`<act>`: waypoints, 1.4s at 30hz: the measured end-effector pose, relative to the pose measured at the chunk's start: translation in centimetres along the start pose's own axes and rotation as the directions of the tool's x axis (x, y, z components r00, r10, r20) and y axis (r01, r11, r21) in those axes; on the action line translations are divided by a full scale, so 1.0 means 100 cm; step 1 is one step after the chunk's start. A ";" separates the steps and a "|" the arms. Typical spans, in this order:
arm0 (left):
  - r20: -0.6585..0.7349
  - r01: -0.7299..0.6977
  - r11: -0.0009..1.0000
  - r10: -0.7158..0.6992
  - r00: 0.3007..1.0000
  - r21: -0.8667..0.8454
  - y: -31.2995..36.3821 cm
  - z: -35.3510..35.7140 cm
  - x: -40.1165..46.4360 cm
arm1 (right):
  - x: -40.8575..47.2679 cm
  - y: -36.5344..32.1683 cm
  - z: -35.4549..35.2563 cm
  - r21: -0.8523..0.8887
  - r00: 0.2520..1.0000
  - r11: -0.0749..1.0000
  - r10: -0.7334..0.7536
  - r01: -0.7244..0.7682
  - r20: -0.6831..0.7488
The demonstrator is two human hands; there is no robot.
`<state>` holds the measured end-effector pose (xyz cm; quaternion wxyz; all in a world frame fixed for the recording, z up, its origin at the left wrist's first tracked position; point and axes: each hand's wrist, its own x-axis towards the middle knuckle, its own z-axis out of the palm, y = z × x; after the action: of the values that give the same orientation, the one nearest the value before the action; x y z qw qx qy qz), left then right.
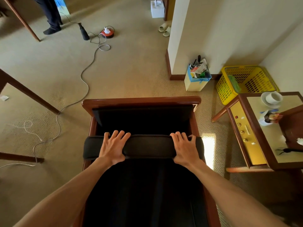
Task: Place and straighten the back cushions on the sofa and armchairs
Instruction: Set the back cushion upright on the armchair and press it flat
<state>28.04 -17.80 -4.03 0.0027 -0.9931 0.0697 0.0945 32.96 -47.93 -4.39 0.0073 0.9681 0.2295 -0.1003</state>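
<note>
At far left, a pale cable snakes across the beige carpet past dark wooden furniture legs, well apart from the armchair. Next comes the left hand, fingers spread over the top edge of the black back cushion, thumb hooked under its near side. That cushion stands across the armchair, between the wooden arms, its upper edge facing the camera and its ends reaching just past the arm rails. Behind it the chair's dark back panel and glossy wooden top rail show, with a gap between cushion and back. The right hand grips the same edge in the same spread-fingered way, near the cushion's right end.

The step in hand looks like seating this cushion: it is in the chair but not yet pushed against the backrest. The next move probably calls for an even push from both hands so it goes back square and centred.

Further right stand a yellow plastic basket and a wooden bedside worktop carrying an upturned cup on a saucer.
</note>
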 end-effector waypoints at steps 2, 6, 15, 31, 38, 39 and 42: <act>0.006 -0.029 0.999 0.029 1.000 0.020 -0.008 -0.007 0.013 | 0.002 -0.003 -0.001 0.023 0.999 0.999 0.031 -0.030 -0.028; -0.048 -0.055 0.998 0.055 0.997 0.000 -0.012 -0.016 0.022 | 0.003 -0.001 -0.001 0.034 0.997 0.998 0.056 -0.054 -0.051; -0.088 0.051 0.994 -0.060 0.994 -0.100 -0.015 0.004 0.023 | 0.050 0.012 -0.010 -0.041 0.998 0.997 -0.065 0.065 -0.006; -0.071 0.227 0.967 -0.236 0.969 -0.115 -0.053 0.020 0.045 | 0.065 0.024 0.019 0.076 0.985 0.984 0.165 -0.161 -0.055; 0.056 0.209 0.971 -0.204 0.977 -0.115 -0.054 0.002 0.078 | 0.081 0.027 0.015 0.115 0.965 0.960 0.260 -0.257 -0.017; 0.045 0.218 0.968 -0.215 0.976 -0.120 -0.051 0.003 0.073 | 0.082 0.022 0.011 0.115 0.961 0.954 0.278 -0.277 0.002; -0.028 0.187 0.972 -0.192 0.981 -0.141 -0.033 0.012 0.061 | 0.085 -0.008 0.005 0.091 0.956 0.952 0.292 -0.291 0.005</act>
<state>34.20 -15.38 -6.37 -0.0582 -0.9947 -0.0319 0.0779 39.99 -43.48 -6.53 -0.0230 0.9911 0.0794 -0.1044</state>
